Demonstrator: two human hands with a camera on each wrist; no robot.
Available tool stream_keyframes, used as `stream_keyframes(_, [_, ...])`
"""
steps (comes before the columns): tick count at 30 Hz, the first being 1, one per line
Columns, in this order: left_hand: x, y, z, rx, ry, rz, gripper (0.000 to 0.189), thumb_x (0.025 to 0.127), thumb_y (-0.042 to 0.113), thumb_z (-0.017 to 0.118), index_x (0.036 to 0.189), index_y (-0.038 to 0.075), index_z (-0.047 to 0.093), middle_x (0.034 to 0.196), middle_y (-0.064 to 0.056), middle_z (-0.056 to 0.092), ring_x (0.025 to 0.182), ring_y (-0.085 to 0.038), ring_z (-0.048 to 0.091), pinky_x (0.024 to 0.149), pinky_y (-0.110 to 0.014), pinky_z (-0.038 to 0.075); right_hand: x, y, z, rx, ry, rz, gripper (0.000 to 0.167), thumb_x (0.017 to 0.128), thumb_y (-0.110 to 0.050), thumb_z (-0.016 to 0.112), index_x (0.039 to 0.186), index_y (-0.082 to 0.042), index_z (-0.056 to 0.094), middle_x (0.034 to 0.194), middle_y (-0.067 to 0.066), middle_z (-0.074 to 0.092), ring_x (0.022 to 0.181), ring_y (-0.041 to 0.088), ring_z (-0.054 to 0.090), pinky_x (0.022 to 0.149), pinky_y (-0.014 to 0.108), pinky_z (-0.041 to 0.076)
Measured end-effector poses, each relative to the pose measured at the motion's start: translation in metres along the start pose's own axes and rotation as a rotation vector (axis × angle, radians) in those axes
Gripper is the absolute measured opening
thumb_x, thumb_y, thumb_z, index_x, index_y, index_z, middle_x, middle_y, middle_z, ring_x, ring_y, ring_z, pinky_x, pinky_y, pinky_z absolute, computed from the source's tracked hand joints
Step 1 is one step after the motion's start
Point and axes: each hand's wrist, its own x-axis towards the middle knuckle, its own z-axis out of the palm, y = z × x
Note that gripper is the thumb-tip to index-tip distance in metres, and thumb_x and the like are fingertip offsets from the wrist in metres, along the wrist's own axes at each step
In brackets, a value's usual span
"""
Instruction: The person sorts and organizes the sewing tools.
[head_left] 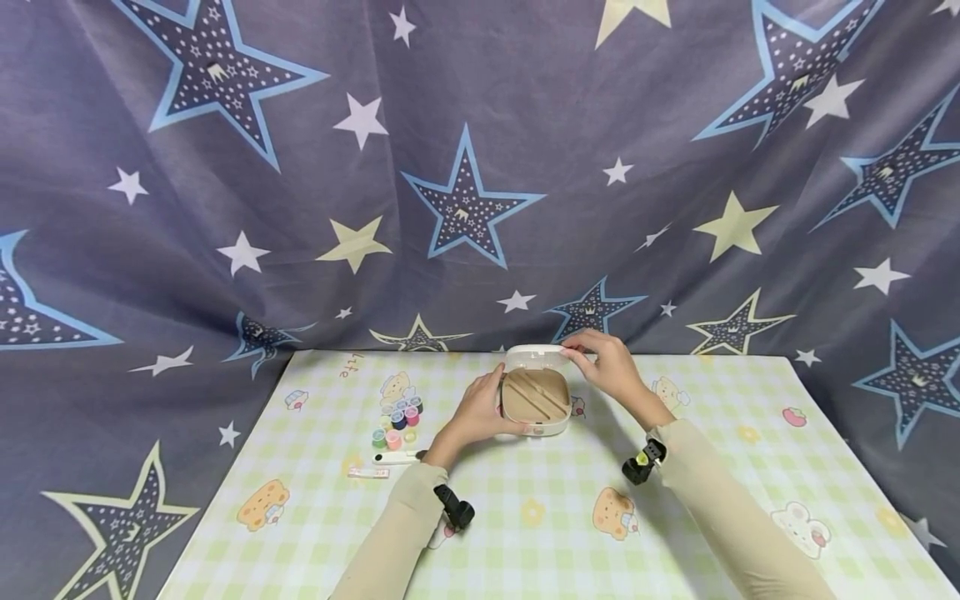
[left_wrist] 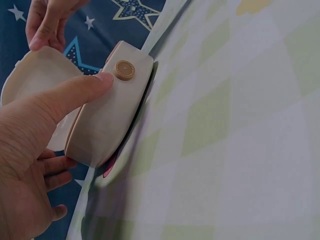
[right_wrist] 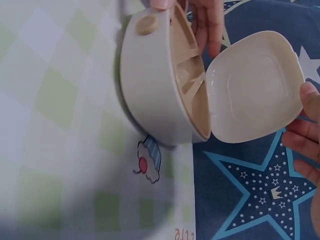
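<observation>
A cream box [head_left: 552, 428] with rounded corners stands on the table with its hinged lid [right_wrist: 257, 87] raised. Inside is a tan tray [right_wrist: 192, 82] split by dividers; on the front sits a round tan button [left_wrist: 124, 70]. My left hand [head_left: 477, 408] grips the box's left side, the thumb lying on the front wall beside the button and the fingers behind. With its thumb and fingers my right hand [head_left: 611, 367] pinches the free edge of the lid, holding it up at the back. No loose things show in the tray.
To the left stand several small pots [head_left: 398, 420] with coloured contents. Near them lie a white-handled tool [head_left: 393, 457], partly hidden by my left wrist, and a small pink-and-white strip [head_left: 368, 472]. A starry curtain [head_left: 315, 183] hangs close behind the checked table [head_left: 525, 550].
</observation>
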Motion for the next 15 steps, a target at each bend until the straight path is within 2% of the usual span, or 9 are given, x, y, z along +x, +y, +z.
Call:
stream_keyframes(5, [0.002, -0.003, 0.002, 0.017, 0.003, 0.022, 0.121, 0.066, 0.049, 0.092, 0.158, 0.0, 0.03, 0.154, -0.022, 0.046, 0.144, -0.039, 0.042, 0.121, -0.051, 0.03, 0.006, 0.001, 0.004, 0.049, 0.014, 0.153, 0.01, 0.089, -0.015, 0.079, 0.094, -0.007, 0.08, 0.088, 0.008, 0.076, 0.076, 0.021, 0.067, 0.069, 0.042, 0.055])
stream_keyframes(9, [0.004, -0.005, 0.002, 0.029, -0.004, 0.029, 0.116, 0.067, 0.049, 0.092, 0.157, 0.005, 0.034, 0.153, -0.018, 0.048, 0.144, -0.035, 0.042, 0.122, -0.049, 0.029, 0.012, 0.005, 0.007, 0.116, 0.025, 0.293, 0.012, 0.09, -0.016, 0.078, 0.096, -0.006, 0.079, 0.089, 0.011, 0.077, 0.075, 0.019, 0.07, 0.07, 0.028, 0.056])
stream_keyframes(12, [0.005, -0.005, 0.003, 0.036, -0.008, 0.03, 0.114, 0.067, 0.049, 0.092, 0.156, 0.006, 0.036, 0.153, -0.016, 0.048, 0.144, -0.034, 0.043, 0.122, -0.049, 0.029, 0.018, 0.008, 0.009, 0.188, 0.033, 0.392, 0.014, 0.091, -0.016, 0.077, 0.097, -0.003, 0.079, 0.089, 0.015, 0.077, 0.07, 0.011, 0.067, 0.065, 0.017, 0.051])
stream_keyframes(15, [0.006, -0.006, 0.002, 0.037, -0.009, 0.034, 0.114, 0.066, 0.049, 0.092, 0.155, 0.004, 0.038, 0.151, -0.018, 0.05, 0.142, -0.035, 0.043, 0.121, -0.05, 0.03, 0.023, 0.011, 0.01, 0.26, 0.039, 0.464, 0.016, 0.092, -0.015, 0.076, 0.098, 0.0, 0.079, 0.089, 0.019, 0.077, 0.068, 0.006, 0.063, 0.063, 0.014, 0.048])
